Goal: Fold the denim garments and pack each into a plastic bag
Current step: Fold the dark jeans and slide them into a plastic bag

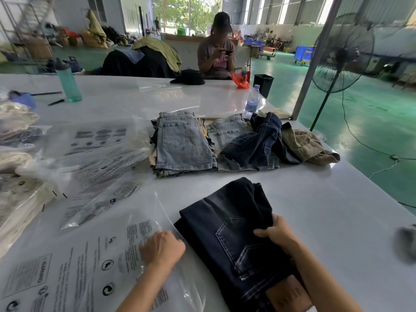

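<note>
I had the clear plastic bag [94, 264] lying flat and printed side up on the white table [315, 199], nothing in it that I could see. My left hand [162, 247] rested on its right edge, fingers curled under; whether they pinched the film I could not tell. My right hand [275, 230] gripped the edge of the folded dark jeans [227, 235], just beside the bag. Their lower end ran out of frame. Farther back lay a pile of denim shorts [180, 143]; beyond, a green floor and a standing fan [342, 55].
</note>
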Demonstrator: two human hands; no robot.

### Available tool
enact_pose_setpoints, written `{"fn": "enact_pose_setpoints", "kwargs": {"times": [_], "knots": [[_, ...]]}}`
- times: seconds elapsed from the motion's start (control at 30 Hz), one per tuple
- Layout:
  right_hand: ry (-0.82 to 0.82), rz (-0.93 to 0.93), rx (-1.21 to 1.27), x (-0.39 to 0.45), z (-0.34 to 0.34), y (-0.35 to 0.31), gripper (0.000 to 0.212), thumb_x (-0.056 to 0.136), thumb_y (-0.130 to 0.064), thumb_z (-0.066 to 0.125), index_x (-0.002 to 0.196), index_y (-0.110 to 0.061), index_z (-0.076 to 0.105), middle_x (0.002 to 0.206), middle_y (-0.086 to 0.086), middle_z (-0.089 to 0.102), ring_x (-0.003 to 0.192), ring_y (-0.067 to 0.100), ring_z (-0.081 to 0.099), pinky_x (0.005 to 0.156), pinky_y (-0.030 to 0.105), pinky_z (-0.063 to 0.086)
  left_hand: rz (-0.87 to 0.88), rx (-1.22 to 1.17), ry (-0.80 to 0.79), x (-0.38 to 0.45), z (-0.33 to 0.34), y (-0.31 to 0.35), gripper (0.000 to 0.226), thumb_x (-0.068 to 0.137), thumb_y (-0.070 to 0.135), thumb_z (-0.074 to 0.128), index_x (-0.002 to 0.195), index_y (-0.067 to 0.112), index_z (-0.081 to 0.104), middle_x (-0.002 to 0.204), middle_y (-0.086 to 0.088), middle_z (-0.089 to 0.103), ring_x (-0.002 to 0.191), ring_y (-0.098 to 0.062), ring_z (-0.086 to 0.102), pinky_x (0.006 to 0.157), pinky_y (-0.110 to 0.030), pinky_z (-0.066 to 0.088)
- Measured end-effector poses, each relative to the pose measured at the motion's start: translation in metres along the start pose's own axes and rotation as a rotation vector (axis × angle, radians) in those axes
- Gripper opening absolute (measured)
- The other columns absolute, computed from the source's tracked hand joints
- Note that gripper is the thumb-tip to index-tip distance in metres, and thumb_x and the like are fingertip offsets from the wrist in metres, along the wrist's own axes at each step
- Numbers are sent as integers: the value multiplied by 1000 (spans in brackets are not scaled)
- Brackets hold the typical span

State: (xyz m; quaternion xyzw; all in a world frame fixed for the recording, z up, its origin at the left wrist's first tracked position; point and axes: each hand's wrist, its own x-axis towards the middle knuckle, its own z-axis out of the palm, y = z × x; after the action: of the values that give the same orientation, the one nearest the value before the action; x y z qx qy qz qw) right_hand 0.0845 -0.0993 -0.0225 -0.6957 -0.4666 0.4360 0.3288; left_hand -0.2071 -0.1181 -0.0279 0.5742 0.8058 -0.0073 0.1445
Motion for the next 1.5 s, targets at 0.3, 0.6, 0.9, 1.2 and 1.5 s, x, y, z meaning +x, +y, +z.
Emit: {"fn": "enact_pose_setpoints", "kwargs": {"times": [0.3, 0.6, 0.9, 1.2, 1.5], "knots": [[-223, -70, 385, 4, -59, -2, 28, 57, 9, 69, 84, 5, 70, 78, 20, 71, 66, 27, 69, 57, 30, 57, 234, -429, -545, 23, -51, -10, 15, 88, 16, 51, 102, 10, 52, 65, -8, 69, 45, -12, 61, 41, -17, 41], [-312, 96, 510, 32, -98, 4, 27, 66, 11, 57, 90, 10, 68, 84, 25, 70, 69, 31, 70, 59, 35, 59, 109, -1785, -854, -29, 1, 71, 112, 24, 78, 77, 119, 20, 59, 121, -2, 65, 111, -18, 62, 101, -38, 43], [-415, 85, -691, 45, -68, -38, 71, 59, -37, 89, 117, -10, 58, 114, 3, 67, 105, 23, 63, 93, 32, 49, -310, -1358, -573, -66, 36, 135, 51, 66, 41, 84, 82, 17, 43, 87, 2, 58, 69, -7, 53, 50, -17, 43], [28, -563, -1294, -27, 8, -51, 41, 84, -31, 52, 124, -21, 51, 109, 6, 63, 98, 29, 60, 80, 36, 35, -255, -1537, -721, -83, 16, 159, 26, 80, -1, 39, 94, 5, 60, 96, -15, 63, 89, -29, 60, 73, -33, 46], [-329, -183, -1261, -46, -2, -44, 133, 44, -82, 65, 145, -10, 17, 137, 6, 42, 127, 27, 41, 101, 45, 33, 225, -1368, -1075, -92, -39, 114, 12, 50, 8, 44, 56, 15, 52, 60, -1, 45, 52, -15, 42, 52, -25, 28]]}}
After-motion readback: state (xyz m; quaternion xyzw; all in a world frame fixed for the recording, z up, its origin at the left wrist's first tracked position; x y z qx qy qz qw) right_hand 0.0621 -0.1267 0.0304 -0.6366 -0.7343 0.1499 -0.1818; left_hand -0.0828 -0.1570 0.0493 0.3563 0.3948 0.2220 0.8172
